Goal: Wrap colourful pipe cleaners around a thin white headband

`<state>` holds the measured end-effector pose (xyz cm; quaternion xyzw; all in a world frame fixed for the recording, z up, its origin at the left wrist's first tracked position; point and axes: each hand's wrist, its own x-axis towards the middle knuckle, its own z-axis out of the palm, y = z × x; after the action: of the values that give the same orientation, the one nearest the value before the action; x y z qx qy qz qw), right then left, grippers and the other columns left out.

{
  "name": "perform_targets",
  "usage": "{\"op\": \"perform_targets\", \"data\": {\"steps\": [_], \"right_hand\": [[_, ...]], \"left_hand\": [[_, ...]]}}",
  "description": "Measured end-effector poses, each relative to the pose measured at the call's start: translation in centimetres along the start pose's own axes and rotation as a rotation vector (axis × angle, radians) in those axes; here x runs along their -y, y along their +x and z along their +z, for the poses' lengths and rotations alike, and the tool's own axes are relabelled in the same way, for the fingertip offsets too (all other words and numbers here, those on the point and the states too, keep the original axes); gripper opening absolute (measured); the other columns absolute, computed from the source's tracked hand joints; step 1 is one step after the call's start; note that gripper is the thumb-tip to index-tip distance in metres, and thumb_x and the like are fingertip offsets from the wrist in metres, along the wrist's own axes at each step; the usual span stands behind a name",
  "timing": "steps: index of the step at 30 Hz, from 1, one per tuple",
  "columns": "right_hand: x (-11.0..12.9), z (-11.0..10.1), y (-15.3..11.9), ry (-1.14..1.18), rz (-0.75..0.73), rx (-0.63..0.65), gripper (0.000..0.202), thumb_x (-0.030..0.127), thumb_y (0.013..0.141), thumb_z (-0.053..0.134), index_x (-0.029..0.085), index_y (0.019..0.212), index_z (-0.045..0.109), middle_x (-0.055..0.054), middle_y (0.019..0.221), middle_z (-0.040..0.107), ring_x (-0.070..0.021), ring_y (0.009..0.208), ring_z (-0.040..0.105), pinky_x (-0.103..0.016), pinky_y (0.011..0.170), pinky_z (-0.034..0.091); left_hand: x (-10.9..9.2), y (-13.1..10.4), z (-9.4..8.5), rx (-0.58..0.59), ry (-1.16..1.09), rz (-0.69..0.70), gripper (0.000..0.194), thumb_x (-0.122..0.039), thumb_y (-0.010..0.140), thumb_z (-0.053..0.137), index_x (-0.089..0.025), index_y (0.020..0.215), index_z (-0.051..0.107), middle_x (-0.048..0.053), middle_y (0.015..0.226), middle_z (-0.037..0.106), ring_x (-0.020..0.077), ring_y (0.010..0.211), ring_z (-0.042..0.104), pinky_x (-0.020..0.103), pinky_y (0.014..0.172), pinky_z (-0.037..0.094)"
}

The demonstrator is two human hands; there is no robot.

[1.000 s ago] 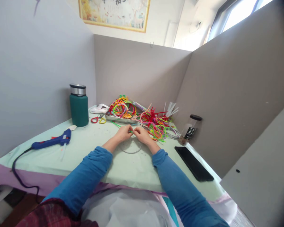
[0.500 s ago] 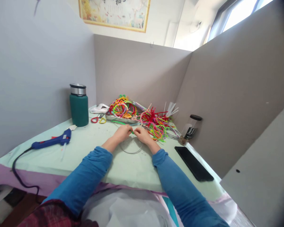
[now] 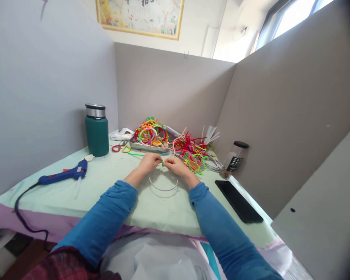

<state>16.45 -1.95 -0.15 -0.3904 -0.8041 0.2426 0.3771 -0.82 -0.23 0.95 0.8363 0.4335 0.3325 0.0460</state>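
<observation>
My left hand (image 3: 150, 161) and my right hand (image 3: 175, 166) meet over the table, both closed in a pinch. Between the fingertips shows a bit of green pipe cleaner (image 3: 162, 163), wound around a thin hoop. A straight green length of it sticks out to the left behind my left hand. The pale, wire-like hoop (image 3: 163, 190) hangs down toward me in a curve below both hands, its shadow on the cloth beneath. My fingers hide the hoop's upper part. Which fingers press on the pipe cleaner and which on the hoop is hard to see.
Behind my hands lie a metal tray (image 3: 146, 147) of colourful hoops and a heap of pipe cleaners (image 3: 189, 147). To the left are a green bottle (image 3: 97, 134), scissors (image 3: 121, 148) and a blue glue gun (image 3: 65, 174). A black phone (image 3: 238, 201) and a jar (image 3: 235, 158) are right.
The hoop's lower curve has lifted off the cloth and shifted slightly right, its shadow now apart from it. The green tail now points further left. Both hands stay together, still pinching.
</observation>
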Motion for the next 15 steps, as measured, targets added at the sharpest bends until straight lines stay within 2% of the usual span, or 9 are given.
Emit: {"op": "perform_targets", "data": {"steps": [4,6,9,11,15], "right_hand": [[0.1,0.2,0.0,0.024,0.035,-0.011,0.018,0.029,0.071,0.047,0.015,0.061,0.052,0.005,0.055,0.042,-0.0081,0.051,0.036,-0.019,0.048,0.028],[0.0,0.4,0.0,0.022,0.055,-0.023,0.017,0.029,0.07,0.048,0.015,0.061,0.053,0.005,0.054,0.043,-0.0082,0.051,0.037,-0.019,0.048,0.028],[-0.4,0.4,0.1,0.011,0.086,-0.063,0.016,0.028,0.069,0.048,0.016,0.058,0.051,0.005,0.053,0.043,-0.0083,0.051,0.036,-0.019,0.048,0.027],[-0.7,0.4,0.1,0.003,0.111,-0.094,0.017,0.027,0.068,0.047,0.016,0.055,0.05,0.005,0.051,0.041,-0.0082,0.05,0.035,-0.02,0.047,0.025],[-0.9,0.3,0.1,-0.003,0.158,-0.131,0.016,0.025,0.067,0.048,0.016,0.054,0.05,0.005,0.049,0.04,-0.0082,0.049,0.034,-0.02,0.047,0.024]], "left_hand": [[0.0,0.0,-0.1,0.08,-0.032,-0.108,0.022,-0.022,0.073,0.054,-0.016,0.081,0.073,0.002,0.064,0.068,0.0134,0.06,0.059,0.022,0.061,0.042],[0.0,0.0,-0.1,0.115,-0.065,-0.131,0.023,-0.019,0.073,0.054,-0.015,0.085,0.072,0.003,0.067,0.068,0.0121,0.055,0.058,0.022,0.061,0.044],[0.1,0.1,-0.1,0.018,-0.079,-0.064,0.029,-0.012,0.071,0.054,-0.016,0.095,0.07,0.006,0.09,0.068,0.0106,0.054,0.057,0.024,0.066,0.046],[0.0,0.1,-0.1,-0.059,-0.069,-0.004,0.029,-0.012,0.07,0.055,-0.017,0.095,0.069,0.007,0.1,0.065,0.0108,0.06,0.058,0.025,0.07,0.046],[-0.2,0.0,0.3,-0.051,-0.066,0.116,0.022,-0.019,0.072,0.056,-0.018,0.089,0.07,0.005,0.098,0.062,0.0102,0.066,0.058,0.024,0.071,0.045]]}}
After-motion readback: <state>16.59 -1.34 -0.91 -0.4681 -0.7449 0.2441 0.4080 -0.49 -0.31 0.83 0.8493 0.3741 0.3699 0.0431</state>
